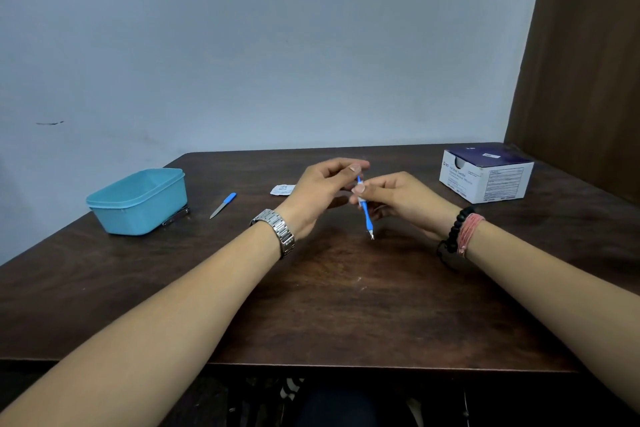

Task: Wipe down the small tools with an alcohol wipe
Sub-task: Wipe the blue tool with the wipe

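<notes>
Both hands meet just above centre frame, over a dark wooden table [346, 305]. The left hand [320, 191] has its thumb and fingertips pinched on the top end of a thin blue tool [365, 210], which hangs tilted, its little forked metal tip pointing down toward the lower right, just off the tabletop. The right hand [398, 198] is closed around the middle of the same tool, and there's a bit of white stuff [361, 200] pinched against the shaft under the thumb; looks like the wipe, but it's too small to say for sure. Left wrist has a metal watch [277, 230], right wrist has a black bead bracelet [457, 227] and some pinkish thread bands. Over to the left of the hands, a second blue-handled tool [223, 205] with a metal blade lies flat on the table, and further left sits a light blue plastic tub [138, 201] with something metal [176, 215] tucked at its right base. A torn white packet [282, 189] lies just behind the left hand. At the right edge of the table is a white and navy box [485, 175].
</notes>
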Demonstrator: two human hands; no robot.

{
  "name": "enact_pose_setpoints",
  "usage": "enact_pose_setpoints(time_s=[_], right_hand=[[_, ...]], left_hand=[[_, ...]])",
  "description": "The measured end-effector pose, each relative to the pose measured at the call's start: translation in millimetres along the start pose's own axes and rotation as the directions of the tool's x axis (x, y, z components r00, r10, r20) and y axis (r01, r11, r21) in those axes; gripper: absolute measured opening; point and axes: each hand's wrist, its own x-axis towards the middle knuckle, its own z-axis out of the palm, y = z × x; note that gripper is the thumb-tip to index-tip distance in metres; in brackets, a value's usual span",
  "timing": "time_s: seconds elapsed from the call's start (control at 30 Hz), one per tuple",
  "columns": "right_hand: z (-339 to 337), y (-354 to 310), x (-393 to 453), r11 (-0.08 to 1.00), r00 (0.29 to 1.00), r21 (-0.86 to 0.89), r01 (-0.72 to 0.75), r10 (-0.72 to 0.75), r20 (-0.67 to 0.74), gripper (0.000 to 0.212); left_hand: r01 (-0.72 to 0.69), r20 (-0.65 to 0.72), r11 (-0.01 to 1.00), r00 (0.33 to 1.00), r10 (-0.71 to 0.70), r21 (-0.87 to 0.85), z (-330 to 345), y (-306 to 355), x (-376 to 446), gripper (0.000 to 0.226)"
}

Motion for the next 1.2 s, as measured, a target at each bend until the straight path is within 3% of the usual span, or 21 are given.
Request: enact_pose_setpoints(time_s=[0.37,0.8,0.93,1.1,1.2], right_hand=[[0.9,0.8,-2.1,0.999,0.991,-0.008,-0.037,0.037,0.125,0.019],[-0.8,2.2,-2.0,0.998,0.99,-0.064,-0.022,0.031,0.14,0.016],[-2.7,4.5,-0.2,0.995,0.996,-0.095,-0.037,0.044,0.074,0.017],[-6.4,6.2,2.7,0.999,0.999,0.031,-0.018,0.02,-0.039,0.015],[-3.7,4.2,1.6,1.0,1.0,0.017,0.015,-0.016,0.012,0.017]], left_hand=[[-0.051,-0.235,0.998,0.971,0.043,-0.027,-8.7,6.9,2.1,0.015],[-0.111,-0.402,0.985,0.914,0.05,-0.13,-17.1,9.0,8.4,0.018],[-0.116,-0.455,0.983,0.89,0.04,-0.141,-21.0,10.1,10.6,0.019],[-0.085,-0.389,0.991,0.92,0.039,-0.102,-14.3,8.4,7.3,0.019],[-0.092,-0.308,0.995,0.948,0.078,-0.029,-6.5,4.4,4.2,0.018]])
